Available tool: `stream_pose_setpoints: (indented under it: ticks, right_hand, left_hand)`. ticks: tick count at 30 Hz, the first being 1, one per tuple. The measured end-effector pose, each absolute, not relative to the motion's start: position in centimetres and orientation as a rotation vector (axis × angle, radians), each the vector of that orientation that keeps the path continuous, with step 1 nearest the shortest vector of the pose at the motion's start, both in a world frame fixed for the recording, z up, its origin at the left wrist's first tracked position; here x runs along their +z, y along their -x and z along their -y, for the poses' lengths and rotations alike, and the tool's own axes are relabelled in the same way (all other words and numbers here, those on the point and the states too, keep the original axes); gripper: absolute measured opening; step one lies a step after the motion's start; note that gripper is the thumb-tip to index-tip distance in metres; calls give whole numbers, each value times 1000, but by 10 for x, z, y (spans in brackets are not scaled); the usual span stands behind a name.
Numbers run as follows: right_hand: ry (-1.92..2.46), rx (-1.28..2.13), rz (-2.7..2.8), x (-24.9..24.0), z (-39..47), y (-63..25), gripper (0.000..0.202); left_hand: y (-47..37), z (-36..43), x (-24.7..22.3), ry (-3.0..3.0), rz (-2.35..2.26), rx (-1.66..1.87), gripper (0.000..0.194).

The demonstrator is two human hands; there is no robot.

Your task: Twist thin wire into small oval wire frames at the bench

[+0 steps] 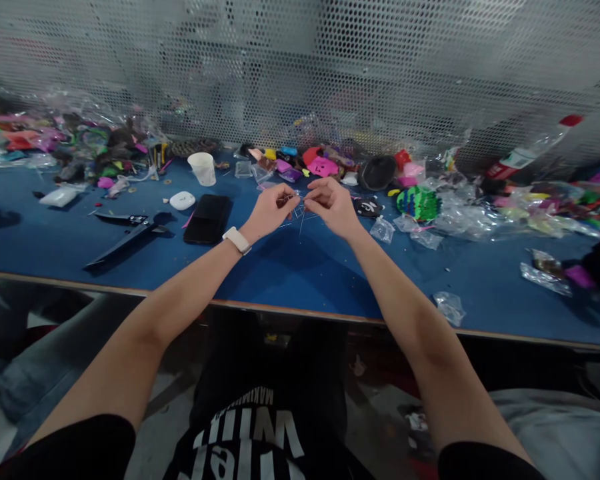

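Note:
Over the middle of the blue table [305, 280], my left hand [273, 210] and my right hand [333, 205] come close together with fingertips pinched. Between them is a small tangle of thin, shiny wire-like pieces [299, 212]; one strand hangs down below the fingers. Both hands grip these strands, whose exact shape is too fine to make out. A pale band is on my left wrist. Left of that hand lie a black phone [208, 219] and a white rounded case [182, 201]. Beside my right hand is a black item with white print [368, 207].
Scissors [130, 233] with dark blades lie at the left. A white paper cup [203, 168] stands farther back. Colourful scraps and plastic bags [473, 217] line the perforated metal panel [290, 67]. A red-capped bottle [525, 157] leans at the right. People's legs show on both sides.

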State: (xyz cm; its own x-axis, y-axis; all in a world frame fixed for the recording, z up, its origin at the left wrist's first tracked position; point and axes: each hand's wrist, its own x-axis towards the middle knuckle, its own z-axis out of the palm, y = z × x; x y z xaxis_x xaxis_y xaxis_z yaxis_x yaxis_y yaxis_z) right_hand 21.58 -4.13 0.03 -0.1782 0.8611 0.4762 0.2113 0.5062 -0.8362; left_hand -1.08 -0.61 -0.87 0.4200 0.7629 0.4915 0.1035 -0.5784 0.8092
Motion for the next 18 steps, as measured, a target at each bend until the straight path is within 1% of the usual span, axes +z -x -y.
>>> stream_pose_setpoints:
  ticks: [3,8,10,18]
  right_hand:
    - [969,646,1735,1,44,-215,50]
    - [1011,345,1884,6,50,-216,21]
    - [993,270,1940,8,51,-218,13]
    - [988,214,1974,10,50,-222,17]
  left_hand:
    - [9,8,-10,-1945,-725,1177,25]
    - [10,11,-8,-2000,-734,1174,20]
    - [11,13,-6,-2027,-746,1174,19]
    - [9,20,-3,-2058,-767,1200,18]
